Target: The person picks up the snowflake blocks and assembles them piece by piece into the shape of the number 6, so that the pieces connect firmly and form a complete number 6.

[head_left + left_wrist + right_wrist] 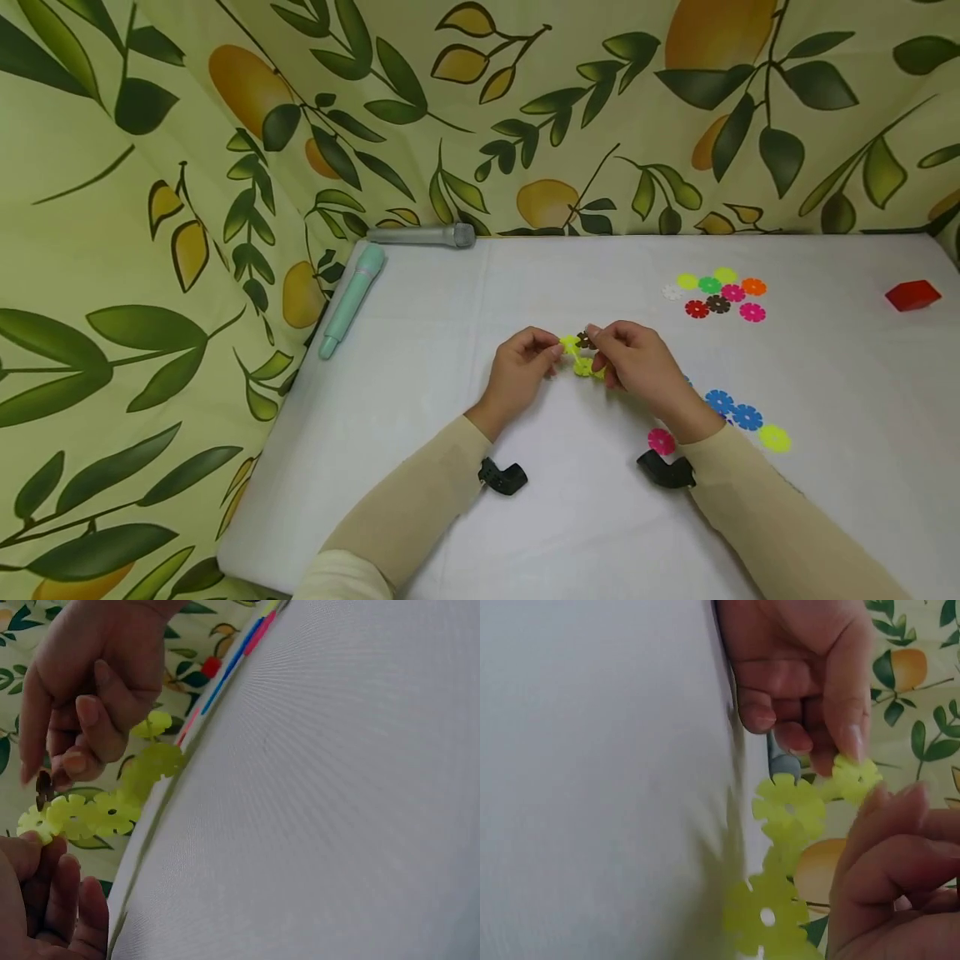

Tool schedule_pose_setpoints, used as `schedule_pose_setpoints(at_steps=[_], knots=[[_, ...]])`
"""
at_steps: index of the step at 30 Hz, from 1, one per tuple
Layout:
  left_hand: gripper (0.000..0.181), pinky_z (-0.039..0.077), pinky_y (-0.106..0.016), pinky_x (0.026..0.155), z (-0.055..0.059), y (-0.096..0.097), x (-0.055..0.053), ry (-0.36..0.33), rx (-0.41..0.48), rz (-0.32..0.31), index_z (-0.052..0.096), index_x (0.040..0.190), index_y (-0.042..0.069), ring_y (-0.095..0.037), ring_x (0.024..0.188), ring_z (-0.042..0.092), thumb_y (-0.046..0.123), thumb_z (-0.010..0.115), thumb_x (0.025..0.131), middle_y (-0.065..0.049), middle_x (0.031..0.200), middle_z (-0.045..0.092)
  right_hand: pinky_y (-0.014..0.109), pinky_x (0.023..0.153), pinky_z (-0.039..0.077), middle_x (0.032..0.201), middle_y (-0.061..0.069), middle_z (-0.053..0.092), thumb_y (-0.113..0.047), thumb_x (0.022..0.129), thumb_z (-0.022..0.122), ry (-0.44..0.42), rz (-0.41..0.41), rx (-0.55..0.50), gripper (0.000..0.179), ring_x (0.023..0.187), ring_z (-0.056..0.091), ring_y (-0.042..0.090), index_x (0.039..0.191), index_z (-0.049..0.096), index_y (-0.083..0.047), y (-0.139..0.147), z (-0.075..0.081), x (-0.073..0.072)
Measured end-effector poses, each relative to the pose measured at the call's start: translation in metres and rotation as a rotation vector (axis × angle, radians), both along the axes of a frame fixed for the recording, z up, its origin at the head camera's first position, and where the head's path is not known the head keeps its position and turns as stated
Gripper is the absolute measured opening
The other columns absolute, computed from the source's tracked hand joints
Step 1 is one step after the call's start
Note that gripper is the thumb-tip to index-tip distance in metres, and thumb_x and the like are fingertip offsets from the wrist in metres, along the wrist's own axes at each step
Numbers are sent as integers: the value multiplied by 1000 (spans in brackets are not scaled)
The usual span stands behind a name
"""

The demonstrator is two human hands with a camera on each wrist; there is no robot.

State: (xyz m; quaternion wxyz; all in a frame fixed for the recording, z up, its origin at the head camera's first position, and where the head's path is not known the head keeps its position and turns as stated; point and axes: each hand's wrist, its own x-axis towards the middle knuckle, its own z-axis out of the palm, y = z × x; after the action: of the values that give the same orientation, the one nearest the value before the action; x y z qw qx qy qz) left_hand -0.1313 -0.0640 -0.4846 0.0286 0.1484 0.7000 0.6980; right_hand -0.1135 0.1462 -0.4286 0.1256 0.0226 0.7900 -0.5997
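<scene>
Between the two hands, above the white table, hangs a chain of linked yellow notched plastic discs point(111, 811). My left hand point(520, 371) pinches the disc at one end of this chain between thumb and fingertips. A small brown disc point(45, 789) is held in the fingertips of my right hand point(637, 367), its edge against the end yellow disc. Whether the two are slotted together I cannot tell. In the right wrist view the right fingers point(885, 855) hide the brown disc, and the rest of the chain point(769, 915) dangles below.
Loose coloured discs point(709, 285) lie in a group at the back right. Blue discs point(747, 417), a yellow disc point(775, 438) and a pink disc point(661, 441) lie around the right wrist. A red block point(912, 295) sits far right; teal point(352, 300) and grey point(420, 235) microphones lie back left.
</scene>
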Motion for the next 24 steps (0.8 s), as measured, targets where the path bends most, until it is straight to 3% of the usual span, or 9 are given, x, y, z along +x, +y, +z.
schedule_pose_setpoints(at_steps=[6,13,16,20,22,24], knots=[[5,53,-24,70,-2,0,-1,106,-65,-22,74,103,-8,-11,79,63,-4,75,102,-14,95,74,29,54,48,77,12,64,-22,115,59,62,8,-1,35,59,55,20,88,60,1,-7,-3,0],[5,53,-25,70,1,3,-4,201,-134,-14,74,98,-2,-8,78,62,-4,76,101,-8,91,74,28,55,48,74,11,62,-18,113,60,112,-33,0,34,59,53,19,87,61,2,-6,-2,0],[6,53,-25,69,1,3,-3,201,-143,1,74,97,-2,-10,78,62,-6,75,101,-9,91,74,27,54,48,74,9,63,-19,113,58,118,-80,1,33,59,54,18,90,62,3,-4,0,0],[4,53,-24,68,1,2,-3,152,-141,27,73,98,-3,-12,76,62,-4,75,102,-14,91,73,25,53,49,76,7,61,-22,114,56,171,-180,-57,36,60,53,17,93,60,7,9,8,-2],[3,53,-23,68,1,1,-3,116,-129,28,73,100,-5,-12,76,63,-4,75,102,-16,92,74,24,53,48,78,7,60,-23,115,57,176,-166,-98,37,62,52,17,97,59,9,15,12,-2],[5,53,-22,68,0,0,-2,102,-122,19,74,101,-7,-13,77,64,-3,76,102,-16,91,74,25,54,48,78,9,59,-23,115,59,167,-98,-109,37,62,51,18,96,58,10,17,14,-3]])
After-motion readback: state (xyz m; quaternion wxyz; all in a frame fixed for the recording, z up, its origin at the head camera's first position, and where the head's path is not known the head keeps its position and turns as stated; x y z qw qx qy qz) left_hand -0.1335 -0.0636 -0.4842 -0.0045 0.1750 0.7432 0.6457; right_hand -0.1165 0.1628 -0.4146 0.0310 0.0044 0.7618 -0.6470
